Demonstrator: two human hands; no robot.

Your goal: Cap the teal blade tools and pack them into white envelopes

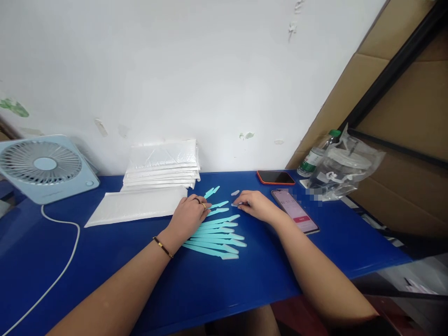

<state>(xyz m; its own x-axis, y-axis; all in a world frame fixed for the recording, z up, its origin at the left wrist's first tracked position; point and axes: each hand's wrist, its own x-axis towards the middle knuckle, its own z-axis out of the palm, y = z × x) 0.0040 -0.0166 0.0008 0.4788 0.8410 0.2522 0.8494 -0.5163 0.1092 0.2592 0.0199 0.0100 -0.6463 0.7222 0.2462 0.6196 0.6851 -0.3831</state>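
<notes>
Several turquoise eyebrow razors (213,235) lie fanned out on the blue table, their blade ends toward the right. My left hand (192,212) is closed over the handles at the upper part of the fan, gripping a razor (220,204) whose head sticks out past the fingers. To its right, the thumb and fingertips of my right hand (254,204) pinch a small translucent blade cap (234,204) close to that razor's tip. Another clear cap (235,192) lies just beyond my right fingertips. Further razors (212,192) lie above my left hand.
White padded mailers (161,161) are stacked against the wall, with one mailer (136,206) in front. A blue fan (45,165) with a white cable (75,247) stands left. Two phones (296,212) (276,177), a bottle (312,158) and a bagged cup (345,170) are on the right.
</notes>
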